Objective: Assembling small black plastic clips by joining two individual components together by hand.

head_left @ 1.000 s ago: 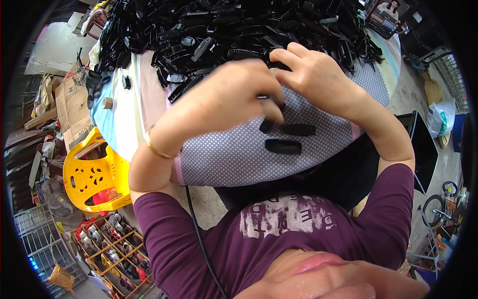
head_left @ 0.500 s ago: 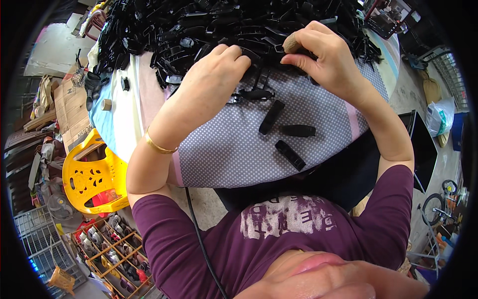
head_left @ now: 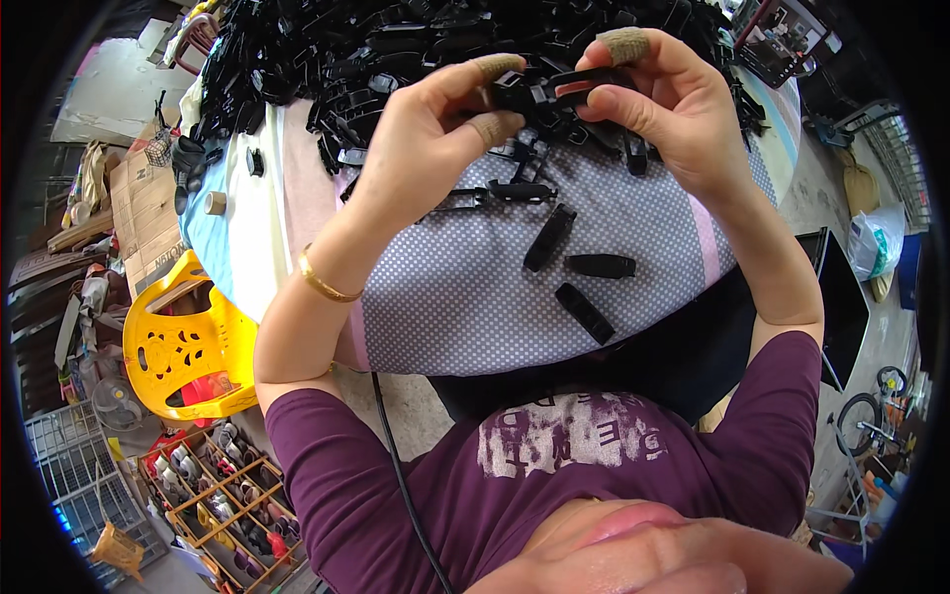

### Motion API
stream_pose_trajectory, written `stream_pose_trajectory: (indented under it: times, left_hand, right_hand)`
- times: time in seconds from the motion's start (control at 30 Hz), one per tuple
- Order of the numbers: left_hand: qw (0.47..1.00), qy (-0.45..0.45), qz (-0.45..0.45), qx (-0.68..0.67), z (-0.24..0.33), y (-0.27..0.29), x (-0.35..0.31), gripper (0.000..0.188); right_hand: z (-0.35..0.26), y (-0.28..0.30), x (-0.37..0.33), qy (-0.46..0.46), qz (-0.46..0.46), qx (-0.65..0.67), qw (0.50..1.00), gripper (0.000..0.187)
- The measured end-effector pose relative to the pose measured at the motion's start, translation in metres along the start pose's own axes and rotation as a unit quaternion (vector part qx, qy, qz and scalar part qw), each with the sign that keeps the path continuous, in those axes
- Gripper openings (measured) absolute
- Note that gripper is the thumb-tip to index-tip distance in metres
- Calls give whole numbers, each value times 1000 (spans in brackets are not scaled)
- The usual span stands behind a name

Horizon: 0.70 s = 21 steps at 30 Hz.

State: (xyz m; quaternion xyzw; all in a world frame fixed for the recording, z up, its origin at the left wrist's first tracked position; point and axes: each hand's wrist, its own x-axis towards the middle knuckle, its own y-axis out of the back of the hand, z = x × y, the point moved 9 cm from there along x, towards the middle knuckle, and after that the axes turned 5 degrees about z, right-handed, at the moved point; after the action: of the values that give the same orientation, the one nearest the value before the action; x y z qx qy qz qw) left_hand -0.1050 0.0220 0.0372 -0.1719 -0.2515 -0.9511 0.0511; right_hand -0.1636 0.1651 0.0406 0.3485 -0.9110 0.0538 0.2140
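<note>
Above the near edge of a big pile of black plastic parts (head_left: 416, 40), both my hands are raised close together. My left hand (head_left: 424, 134) pinches a small black plastic part (head_left: 511, 92) between thumb and finger, both wrapped in tan tape. In my right hand (head_left: 693, 119), thumb and taped index finger grip a black plastic clip (head_left: 574, 87) with a reddish strip along it. The two pieces meet or nearly meet; I cannot tell if they are joined. Below them, a black elongated piece (head_left: 522, 192) lies on the dotted grey cloth (head_left: 445, 297).
Three loose black pieces, one of them a ridged block (head_left: 585, 314), lie nearer me on the cloth. A tape roll (head_left: 215, 203) sits at the table's left. A yellow plastic chair (head_left: 188, 346) stands left of the table. A black cable (head_left: 391, 445) hangs by my left side.
My hands have come up from the pile and turned toward each other, and black parts now show between their fingers. The cloth and loose pieces appear shifted slightly right.
</note>
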Motion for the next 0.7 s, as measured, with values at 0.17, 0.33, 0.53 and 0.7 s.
stream_pose_trajectory:
  times: [0.17, 0.33, 0.53, 0.7]
  left_hand:
    - [945, 113, 14, -306, -24, -19, -10, 32]
    - [960, 121, 35, -251, -21, -16, -16, 36]
    - [930, 137, 62, -336, -23, -22, -22, 36]
    - [942, 102, 48, -315, -14, -18, -21, 32]
  right_hand:
    - [1, -15, -6, 15, 23, -72, 997, 29]
    - [-6, -27, -10, 42, 3, -180, 983, 25]
    - [-26, -35, -15, 165, 20, -336, 927, 21]
    - [-21, -34, -13, 133, 23, -351, 927, 24]
